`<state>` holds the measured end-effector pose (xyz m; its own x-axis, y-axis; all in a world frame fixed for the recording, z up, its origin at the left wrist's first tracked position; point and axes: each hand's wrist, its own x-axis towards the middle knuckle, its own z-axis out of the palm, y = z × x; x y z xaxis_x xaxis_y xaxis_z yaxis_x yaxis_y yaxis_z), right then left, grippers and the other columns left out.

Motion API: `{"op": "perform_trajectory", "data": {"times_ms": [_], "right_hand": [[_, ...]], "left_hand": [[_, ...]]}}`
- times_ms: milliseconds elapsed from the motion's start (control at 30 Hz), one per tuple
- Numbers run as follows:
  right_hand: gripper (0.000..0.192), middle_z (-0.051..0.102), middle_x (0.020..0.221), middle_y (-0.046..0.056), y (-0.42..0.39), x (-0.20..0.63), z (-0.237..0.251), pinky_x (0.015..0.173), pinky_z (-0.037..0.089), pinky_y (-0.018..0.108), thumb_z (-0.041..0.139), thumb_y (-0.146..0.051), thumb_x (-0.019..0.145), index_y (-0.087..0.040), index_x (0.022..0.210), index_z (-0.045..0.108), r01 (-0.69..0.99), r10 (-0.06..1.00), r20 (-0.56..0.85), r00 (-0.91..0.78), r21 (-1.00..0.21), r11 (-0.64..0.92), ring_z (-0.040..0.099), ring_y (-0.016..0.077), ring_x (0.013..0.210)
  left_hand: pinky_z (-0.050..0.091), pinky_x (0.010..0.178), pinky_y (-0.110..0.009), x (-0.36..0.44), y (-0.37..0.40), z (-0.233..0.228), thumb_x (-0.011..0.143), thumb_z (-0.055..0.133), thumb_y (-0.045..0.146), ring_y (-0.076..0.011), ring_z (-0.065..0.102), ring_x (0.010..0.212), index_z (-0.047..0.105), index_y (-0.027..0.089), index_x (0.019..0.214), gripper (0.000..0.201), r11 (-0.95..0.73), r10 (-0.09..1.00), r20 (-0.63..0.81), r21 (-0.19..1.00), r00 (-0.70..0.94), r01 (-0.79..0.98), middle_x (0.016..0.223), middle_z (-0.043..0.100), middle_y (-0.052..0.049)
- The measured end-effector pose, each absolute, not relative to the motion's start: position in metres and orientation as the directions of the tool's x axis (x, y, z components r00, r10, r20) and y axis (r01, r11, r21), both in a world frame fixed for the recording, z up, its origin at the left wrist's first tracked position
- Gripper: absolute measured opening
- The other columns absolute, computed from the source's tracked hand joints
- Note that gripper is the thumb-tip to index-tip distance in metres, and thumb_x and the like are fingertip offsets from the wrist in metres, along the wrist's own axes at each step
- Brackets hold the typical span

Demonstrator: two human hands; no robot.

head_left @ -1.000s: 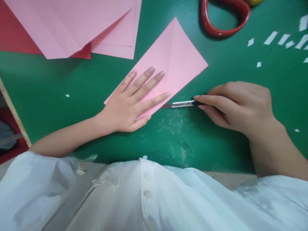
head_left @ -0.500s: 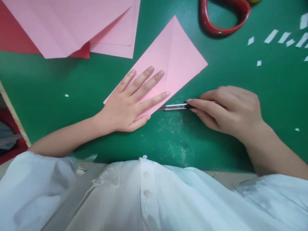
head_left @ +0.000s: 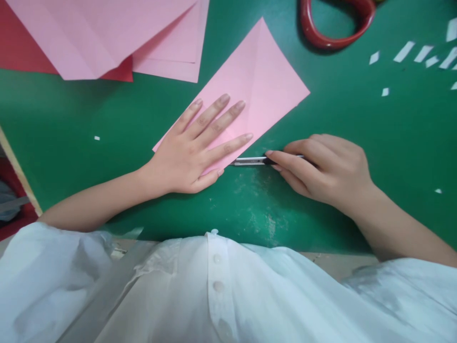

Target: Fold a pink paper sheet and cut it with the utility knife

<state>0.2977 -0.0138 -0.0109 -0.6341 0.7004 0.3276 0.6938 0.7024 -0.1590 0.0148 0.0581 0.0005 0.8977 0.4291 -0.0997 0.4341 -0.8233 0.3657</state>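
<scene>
A folded pink paper (head_left: 260,81) lies slantwise on the green cutting mat (head_left: 71,124). My left hand (head_left: 194,145) presses flat on the paper's near end, fingers spread. My right hand (head_left: 323,169) grips a slim craft knife (head_left: 250,161). Its metal blade end touches the paper's lower edge, just beside my left fingertips. The knife's handle is hidden inside my right hand.
A stack of pink sheets (head_left: 107,33) over a red sheet (head_left: 21,47) lies at the far left. Red scissor handles (head_left: 335,24) rest at the far middle. Several small white paper scraps (head_left: 403,51) dot the mat at the right. The mat's near edge runs by my white shirt (head_left: 214,290).
My right hand has slid the knife leftward along the paper's lower edge, toward my left hand. My left hand and the paper have stayed in place.
</scene>
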Motion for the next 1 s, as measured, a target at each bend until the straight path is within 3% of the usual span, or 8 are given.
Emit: {"op": "perform_trajectory", "data": {"times_ms": [100,300,533,1000], "right_hand": [[0.007,0.067,0.09,0.001,-0.016,0.296,-0.011,0.061,0.039,0.03,0.058,-0.025,0.101,-0.024,0.106,0.063,0.71,0.731,0.289,-0.618,-0.194,0.677,0.054,0.0148,0.07],[0.012,0.063,0.086,0.001,-0.014,0.298,-0.014,0.059,0.038,0.028,0.063,-0.019,0.098,-0.021,0.109,0.06,0.682,0.673,0.389,-0.629,-0.14,0.718,0.049,0.0134,0.067],[0.006,0.064,0.087,-0.002,-0.01,0.302,-0.013,0.06,0.038,0.025,0.06,-0.022,0.099,-0.024,0.105,0.061,0.675,0.677,0.366,-0.638,-0.158,0.721,0.051,0.0111,0.067],[0.018,0.062,0.084,0.001,-0.006,0.302,-0.011,0.058,0.037,0.025,0.069,-0.013,0.091,-0.019,0.106,0.062,0.609,0.618,0.394,-0.68,-0.167,0.776,0.047,0.0118,0.065]], "left_hand": [[0.01,0.124,-0.062,0.015,0.058,0.001,0.098,0.045,0.043,-0.0364,0.011,0.158,0.024,0.033,0.16,0.067,-0.825,0.427,-0.098,0.365,0.899,0.432,0.17,0.016,-0.007],[0.01,0.124,-0.063,0.015,0.058,0.001,0.098,0.046,0.043,-0.0368,0.01,0.158,0.023,0.033,0.161,0.068,-0.82,0.426,-0.105,0.374,0.899,0.433,0.171,0.015,-0.006],[0.01,0.125,-0.062,0.015,0.058,0.001,0.099,0.044,0.045,-0.0358,0.012,0.158,0.026,0.033,0.16,0.065,-0.816,0.434,-0.094,0.38,0.896,0.435,0.17,0.018,-0.006],[0.009,0.125,-0.062,0.014,0.061,0.002,0.097,0.041,0.05,-0.0361,0.01,0.158,0.025,0.03,0.16,0.069,-0.819,0.411,-0.112,0.391,0.905,0.42,0.171,0.014,-0.007]]}}
